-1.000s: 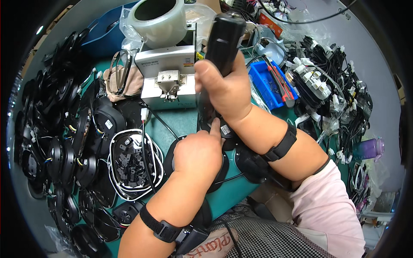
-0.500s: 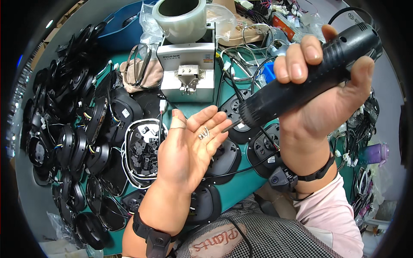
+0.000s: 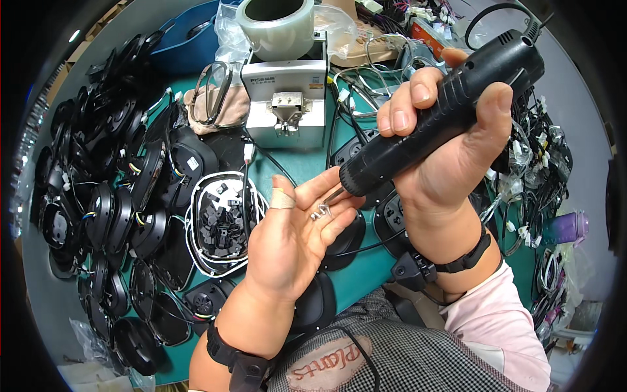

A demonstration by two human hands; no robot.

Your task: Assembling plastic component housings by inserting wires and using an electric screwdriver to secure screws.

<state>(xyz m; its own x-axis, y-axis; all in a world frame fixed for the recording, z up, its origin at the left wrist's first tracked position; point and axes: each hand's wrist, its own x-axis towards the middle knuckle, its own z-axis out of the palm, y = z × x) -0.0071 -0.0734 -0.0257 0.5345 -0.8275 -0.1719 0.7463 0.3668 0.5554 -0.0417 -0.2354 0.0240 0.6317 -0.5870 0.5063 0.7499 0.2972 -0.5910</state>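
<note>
My left hand is palm up and open, its fingers stretched out, with several small silver screws lying on the fingers. A pale bandage wraps its thumb. My right hand is wrapped round a black electric screwdriver, tilted with its tip down to the left. The thin metal bit reaches the screws on my left fingers; whether one sticks to it I cannot tell. Under and behind my hands lie black rounded housings, partly hidden by the hands and the tool.
A white-rimmed tray of small black parts stands left of my left hand. Behind is a silver metal dispenser under a roll of clear film. Black housings with wires pile up at left. Cable bundles and a purple bottle are at right.
My right hand has brought the screwdriver left and slightly down, so its bit now reaches in among the screws. My left hand has shifted a little to the right.
</note>
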